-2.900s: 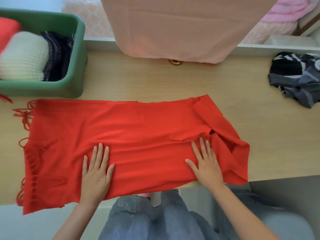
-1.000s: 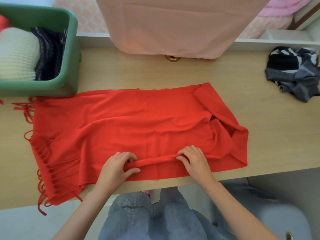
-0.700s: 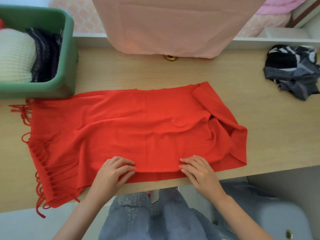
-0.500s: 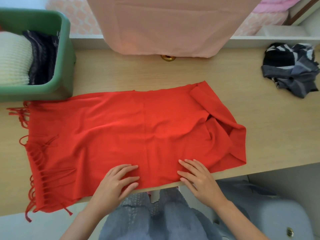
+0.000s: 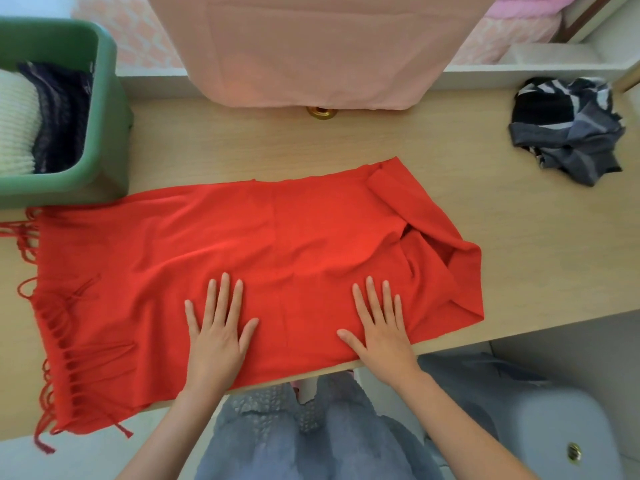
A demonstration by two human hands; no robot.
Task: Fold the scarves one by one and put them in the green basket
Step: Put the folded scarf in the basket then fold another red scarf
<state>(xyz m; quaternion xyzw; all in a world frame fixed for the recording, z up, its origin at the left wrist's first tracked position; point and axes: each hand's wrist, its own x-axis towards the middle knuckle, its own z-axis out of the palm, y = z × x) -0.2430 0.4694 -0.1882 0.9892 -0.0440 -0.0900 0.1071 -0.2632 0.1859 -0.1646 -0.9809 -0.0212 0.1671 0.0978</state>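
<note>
Item: red scarf (image 5: pixel 277 251), flat on counter (image 5: pixel 519 237). Soft, light, slippery-ish, I judge. My left hand (image 5: pixel 218 337) & right hand (image 5: pixel 384 336) press it, fingers straight, gripping nothing. Take by near edge.

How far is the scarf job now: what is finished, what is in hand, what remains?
Done: a cream knit scarf and a dark patterned scarf lie in the green basket. In hand: the red scarf lies on the table, left hand and right hand flat on it. Left: fold it, basket it, then the crumpled grey striped scarf at the right.
</note>
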